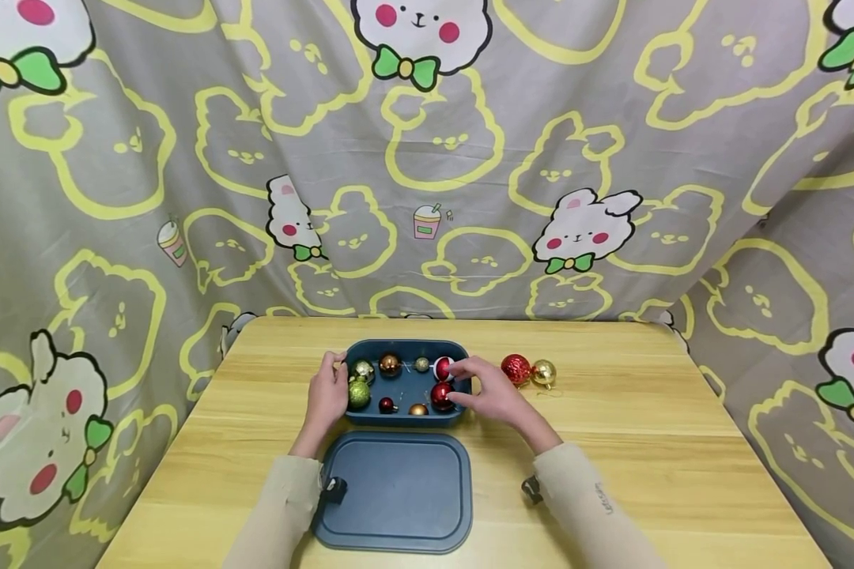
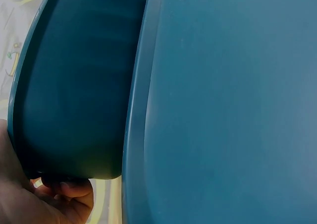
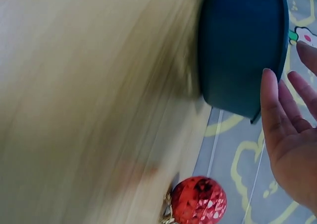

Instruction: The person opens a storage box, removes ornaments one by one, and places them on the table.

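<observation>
Crosswise lies the long blue box (image 1: pixel 414 385), its left end gripped by the left hand (image 1: pixel 330 387), while the right hand (image 1: pixel 491 388), fingers spread, is nearer the dark-red bauble (image 1: pixel 440 397) inside the right end, though contact is unclear.

Cartoon-print curtain (image 1: pixel 427 166) behind wooden table (image 1: pixel 655 442)

- On the right beige fabric sleeve (image 1: pixel 576 486), we see a short run of dark lettering (image 1: pixel 603 499) along its length, too small and blurred for us to read surely.
- On a pink printed cup (image 1: pixel 426 217) of the grey patterned fabric curtain (image 1: pixel 441 166), we find a green rectangle, too tiny to read.
</observation>
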Motion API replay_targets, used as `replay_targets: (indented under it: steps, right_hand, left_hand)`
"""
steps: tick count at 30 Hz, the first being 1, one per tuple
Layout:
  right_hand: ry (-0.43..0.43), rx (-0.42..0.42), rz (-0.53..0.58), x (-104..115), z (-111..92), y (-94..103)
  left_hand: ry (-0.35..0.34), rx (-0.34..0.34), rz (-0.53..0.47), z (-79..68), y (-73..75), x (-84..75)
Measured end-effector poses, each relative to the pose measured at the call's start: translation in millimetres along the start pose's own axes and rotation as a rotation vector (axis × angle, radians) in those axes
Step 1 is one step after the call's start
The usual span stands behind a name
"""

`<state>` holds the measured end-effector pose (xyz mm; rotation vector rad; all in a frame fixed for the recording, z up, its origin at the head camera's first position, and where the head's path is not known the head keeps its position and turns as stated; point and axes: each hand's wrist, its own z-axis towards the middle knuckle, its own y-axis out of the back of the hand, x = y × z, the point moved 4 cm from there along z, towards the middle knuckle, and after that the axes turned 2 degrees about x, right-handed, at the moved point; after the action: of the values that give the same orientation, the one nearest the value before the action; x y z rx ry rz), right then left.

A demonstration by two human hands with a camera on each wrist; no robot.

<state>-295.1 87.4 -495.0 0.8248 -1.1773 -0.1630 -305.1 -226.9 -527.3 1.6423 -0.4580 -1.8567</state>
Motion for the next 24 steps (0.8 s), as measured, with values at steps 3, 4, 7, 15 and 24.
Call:
replay_targets:
  steps: [3, 4, 7, 15, 24]
  right_hand:
    - [0.0, 0.035, -0.011, 3, 3, -6.5]
    - [-0.001, 0.04, -0.029, 3, 4, -8.3]
    - [-0.005, 0.042, -0.101, 4, 6, -12.3]
    - [-0.016, 0.037, -0.267, 7, 14, -18.3]
    - [-0.049, 0.06, -0.33, 6, 21, -29.2]
  left_hand:
    - [0.006, -0.001, -0.003, -0.2, 0.0, -0.3]
    - [0.008, -0.002, -0.003, -0.5, 0.1, -0.6]
    - [0.006, 0.0, -0.003, -0.9, 0.2, -0.8]
    - [0.015, 0.007, -0.009, 0.5, 0.9, -0.4]
    - [0.015, 0.01, -0.01, -1.4, 1.0, -1.6]
